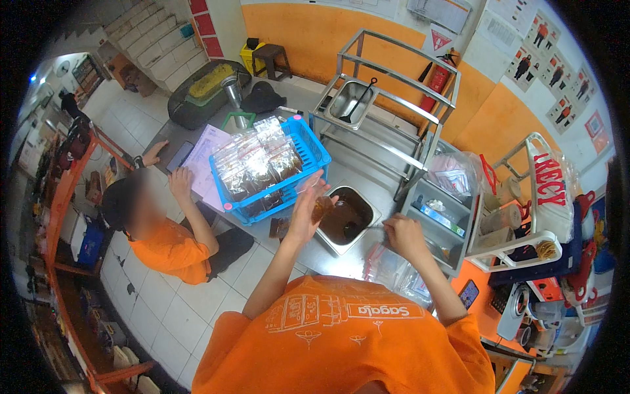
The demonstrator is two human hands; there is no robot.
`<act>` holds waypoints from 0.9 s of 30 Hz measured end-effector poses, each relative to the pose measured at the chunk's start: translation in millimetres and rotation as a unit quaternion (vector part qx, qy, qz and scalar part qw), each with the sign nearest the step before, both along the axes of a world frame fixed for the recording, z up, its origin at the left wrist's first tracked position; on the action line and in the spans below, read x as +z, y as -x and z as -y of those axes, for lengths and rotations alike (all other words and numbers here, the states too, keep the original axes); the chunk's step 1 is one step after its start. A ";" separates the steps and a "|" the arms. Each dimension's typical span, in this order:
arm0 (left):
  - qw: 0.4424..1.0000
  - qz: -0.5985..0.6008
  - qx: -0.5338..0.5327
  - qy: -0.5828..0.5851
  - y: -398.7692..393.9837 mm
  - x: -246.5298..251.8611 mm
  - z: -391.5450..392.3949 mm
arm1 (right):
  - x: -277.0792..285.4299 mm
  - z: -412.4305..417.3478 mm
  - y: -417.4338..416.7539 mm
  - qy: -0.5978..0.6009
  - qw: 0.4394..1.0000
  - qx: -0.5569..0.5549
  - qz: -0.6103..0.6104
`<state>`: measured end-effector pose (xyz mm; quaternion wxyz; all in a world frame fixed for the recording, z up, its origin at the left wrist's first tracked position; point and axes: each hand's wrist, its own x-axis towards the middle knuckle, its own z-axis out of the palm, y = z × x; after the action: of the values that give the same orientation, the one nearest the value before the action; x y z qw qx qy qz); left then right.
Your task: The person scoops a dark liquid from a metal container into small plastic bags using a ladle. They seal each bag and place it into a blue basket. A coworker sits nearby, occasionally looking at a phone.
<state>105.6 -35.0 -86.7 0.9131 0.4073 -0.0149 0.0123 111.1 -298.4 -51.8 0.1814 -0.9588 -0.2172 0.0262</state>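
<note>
My left hand holds up a small clear zip bag with brown sauce in its bottom. It is at the left rim of a deep steel food pan, which holds dark brown sauce. In my right hand is the thin handle of a ladle or spoon; its dark head rests in the sauce. Loose zip bags lie by my right forearm. One filled bag lies on the steel table left of the pan. A blue plastic basket beyond my left hand holds several filled bags.
Across the table sits a person in an orange shirt, with hands near papers and a phone. A steel rack holds a second pan. Grey trays and a white shelf stand at right.
</note>
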 end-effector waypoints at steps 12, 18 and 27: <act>0.877 0.219 0.013 -0.426 46.3 95.0 4.8 | 78.2 -67.2 27.9 -0.473 0.880 0.033 -0.009; 0.935 0.187 0.068 -0.294 59.9 89.2 -7.9 | 94.4 -70.1 44.3 -0.408 0.907 0.076 0.071; 0.924 0.144 0.014 -0.354 76.7 90.1 -16.9 | 80.6 -78.8 56.0 -0.411 0.901 0.109 0.086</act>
<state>28.9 -18.1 3.4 0.6974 0.6978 -0.1438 0.0775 55.1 -219.6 28.8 0.5363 -0.7678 -0.3263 -0.1280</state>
